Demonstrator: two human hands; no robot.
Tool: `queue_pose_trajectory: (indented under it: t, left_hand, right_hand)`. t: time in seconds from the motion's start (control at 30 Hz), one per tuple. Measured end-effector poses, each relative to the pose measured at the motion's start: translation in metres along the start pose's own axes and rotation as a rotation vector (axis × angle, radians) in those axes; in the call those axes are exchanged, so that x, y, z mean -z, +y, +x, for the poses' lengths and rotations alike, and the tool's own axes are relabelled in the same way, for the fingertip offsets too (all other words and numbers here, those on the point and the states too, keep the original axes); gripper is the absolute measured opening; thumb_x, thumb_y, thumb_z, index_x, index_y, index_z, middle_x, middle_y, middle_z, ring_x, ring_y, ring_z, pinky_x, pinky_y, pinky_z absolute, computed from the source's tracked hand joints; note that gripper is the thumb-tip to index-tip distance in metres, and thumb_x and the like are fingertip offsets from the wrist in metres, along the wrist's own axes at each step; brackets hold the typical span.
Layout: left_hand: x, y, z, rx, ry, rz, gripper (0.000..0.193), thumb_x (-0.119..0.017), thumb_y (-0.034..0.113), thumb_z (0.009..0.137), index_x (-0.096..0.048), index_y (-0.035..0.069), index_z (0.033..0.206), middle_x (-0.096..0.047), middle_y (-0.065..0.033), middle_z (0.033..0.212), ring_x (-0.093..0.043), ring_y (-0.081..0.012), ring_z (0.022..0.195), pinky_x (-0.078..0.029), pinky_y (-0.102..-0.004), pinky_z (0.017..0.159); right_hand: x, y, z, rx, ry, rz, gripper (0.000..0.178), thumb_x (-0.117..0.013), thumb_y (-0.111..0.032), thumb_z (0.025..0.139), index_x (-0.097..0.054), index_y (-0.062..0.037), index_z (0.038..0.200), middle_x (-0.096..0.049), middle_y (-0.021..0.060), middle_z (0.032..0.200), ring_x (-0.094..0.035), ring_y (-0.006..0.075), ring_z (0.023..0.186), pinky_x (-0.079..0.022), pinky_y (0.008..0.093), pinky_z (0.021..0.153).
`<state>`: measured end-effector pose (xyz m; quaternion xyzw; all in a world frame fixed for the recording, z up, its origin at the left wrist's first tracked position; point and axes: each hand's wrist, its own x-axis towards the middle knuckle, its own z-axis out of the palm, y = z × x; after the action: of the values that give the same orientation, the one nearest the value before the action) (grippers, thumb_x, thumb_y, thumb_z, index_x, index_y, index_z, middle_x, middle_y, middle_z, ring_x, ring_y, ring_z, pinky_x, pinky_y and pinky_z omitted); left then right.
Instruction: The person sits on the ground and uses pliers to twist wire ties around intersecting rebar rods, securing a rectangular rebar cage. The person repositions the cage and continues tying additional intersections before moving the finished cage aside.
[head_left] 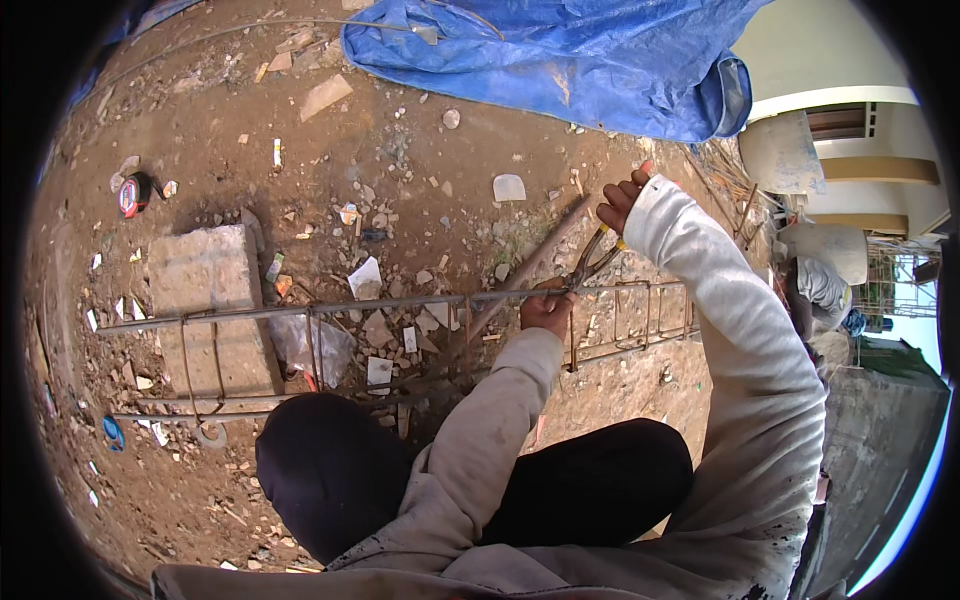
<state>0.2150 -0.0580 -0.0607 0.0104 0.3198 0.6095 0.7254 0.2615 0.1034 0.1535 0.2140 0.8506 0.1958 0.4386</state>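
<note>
Here's the right hand (622, 203), fingers curled closed around the pliers (582, 272), whose handles stand apart in a narrow V, head down at the upper bar of the cage (400, 303). Just beside it, the left hand (546, 311), fingers bent closed over that same bar. The cage runs crosswise in front of the knees, its left end over a concrete block (205, 270) on the littered ground (330, 190). Out at far left, a red-and-black tape measure (131, 195); up top, a rumpled blue tarp (560, 65)!
</note>
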Motion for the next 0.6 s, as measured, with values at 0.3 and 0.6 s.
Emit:
queue_pose_trajectory:
  t: [0.3, 0.6]
  left_hand:
    - [0.000, -0.005, -0.006, -0.042, -0.041, 0.267, 0.040, -0.062, -0.001, 0.082, -0.050, -0.001, 0.120, -0.061, -0.0065, 0.091, -0.053, -0.0090, 0.075, -0.046, -0.0220, 0.071]
    - [-0.002, -0.003, -0.014, -0.008, -0.027, 0.281, 0.038, -0.052, 0.029, 0.092, -0.053, 0.007, 0.123, -0.059, -0.0022, 0.094, -0.052, -0.0108, 0.078, -0.044, -0.0261, 0.070]
  right_hand:
    - [-0.024, -0.011, 0.014, -0.305, -0.585, 0.201, 0.037, -0.060, -0.032, 0.081, -0.052, -0.0204, 0.115, -0.054, 0.0049, 0.114, -0.045, 0.0219, 0.117, -0.012, 0.0519, 0.110]
    - [0.083, -0.003, 0.017, -0.198, -1.053, 0.309, 0.039, -0.068, -0.020, 0.074, -0.061, -0.0110, 0.111, -0.066, 0.0089, 0.101, -0.062, 0.0260, 0.092, -0.047, 0.0365, 0.078]
